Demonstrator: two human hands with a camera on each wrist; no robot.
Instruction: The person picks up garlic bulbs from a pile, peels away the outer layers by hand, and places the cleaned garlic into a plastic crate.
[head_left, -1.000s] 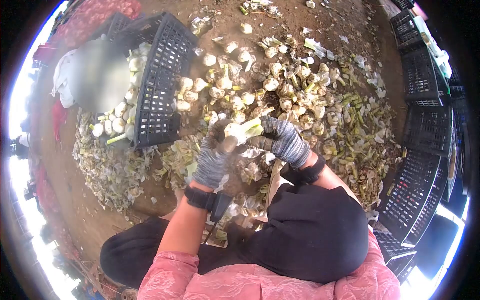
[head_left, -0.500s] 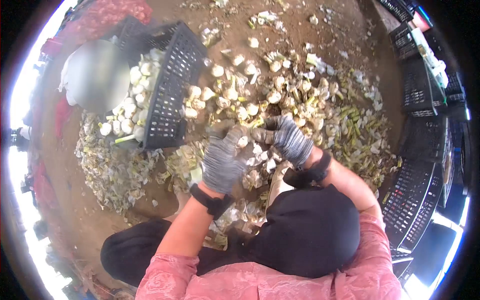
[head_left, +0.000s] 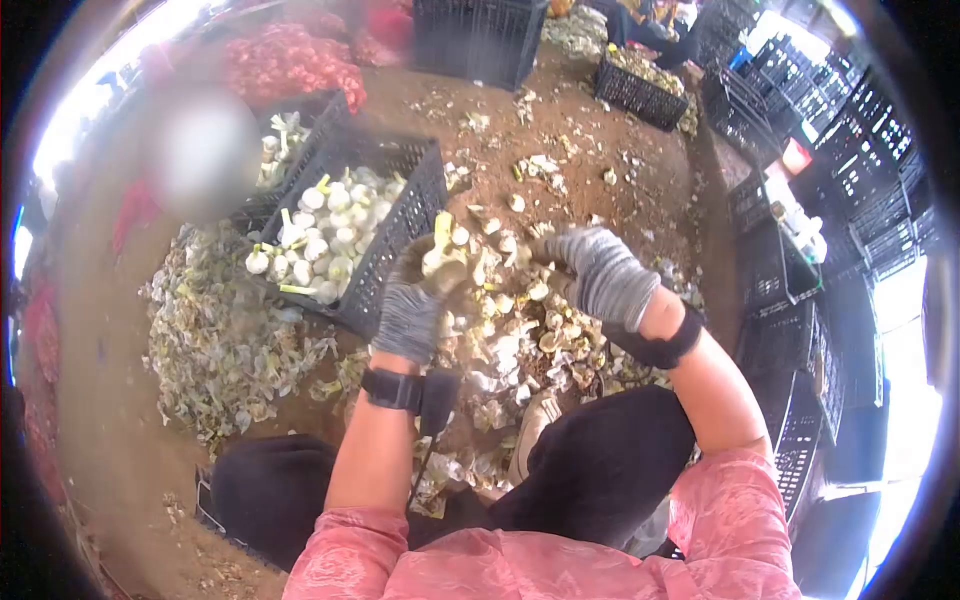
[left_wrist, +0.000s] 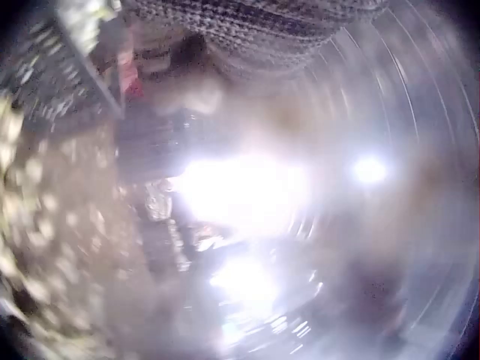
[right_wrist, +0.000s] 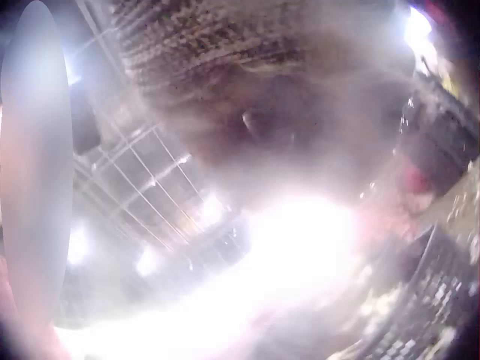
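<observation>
In the head view my gloved left hand (head_left: 410, 305) holds a garlic bulb (head_left: 438, 258) whose short green stem points up. It is beside the near wall of a black crate (head_left: 400, 240) filled with trimmed white garlic bulbs (head_left: 340, 225). My gloved right hand (head_left: 608, 272) is apart from it, farther right over the loose garlic (head_left: 535, 295) on the ground. Its fingers point left, with a gap between thumb and fingers and nothing visible held. Both wrist views are blurred by glare; the grey knit gloves (left_wrist: 270, 34) fill their top edges.
A heap of peeled skins (head_left: 220, 340) lies left of the crate. Behind it are red net sacks (head_left: 290, 70). Stacked black crates (head_left: 790, 350) line the right side. Another garlic-filled crate (head_left: 640, 95) stands far off, near a seated person (head_left: 650, 30).
Both hands were together at a garlic bulb; now they are apart, the right farther right and the bulb in the left. The head view has tilted up, showing more of the far ground.
</observation>
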